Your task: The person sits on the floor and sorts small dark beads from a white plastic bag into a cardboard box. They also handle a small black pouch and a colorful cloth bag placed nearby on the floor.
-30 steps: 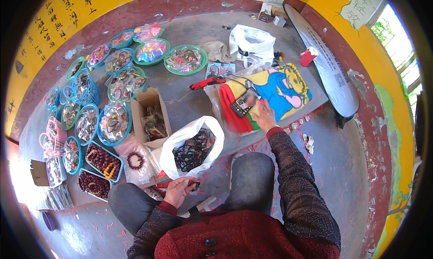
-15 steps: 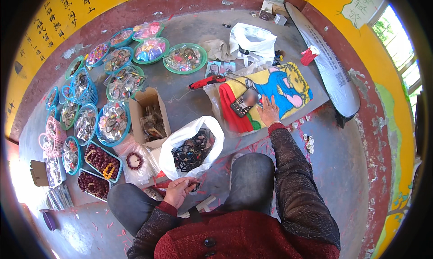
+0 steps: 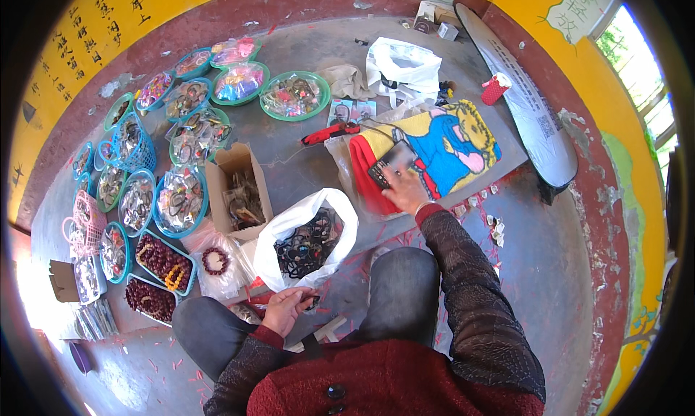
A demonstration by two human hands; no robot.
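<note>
My right hand (image 3: 405,189) reaches over a colourful folded towel (image 3: 456,144), its fingers spread and touching the lower part of a dark phone (image 3: 394,160) that lies there. In front of my lap, my left hand (image 3: 284,311) is closed in a pinch on a small dark object (image 3: 313,301) too small to name. Just beyond that hand stands a white plastic bag (image 3: 272,251) with its mouth rolled wide, holding black corded pieces (image 3: 308,244). Beside the bag is an open cardboard box (image 3: 259,181) of small packaged items.
Round baskets of bagged trinkets, one of them green-rimmed (image 3: 327,101), crowd the left and back. Trays of dark red beads (image 3: 156,296) sit at near left. A red pair of pliers-like handles (image 3: 329,133), a white bag (image 3: 420,61) and a red cup (image 3: 496,89) lie farther back.
My right hand has moved left from the towel onto the phone's lower part. The left hand stays in place with its small dark object.
</note>
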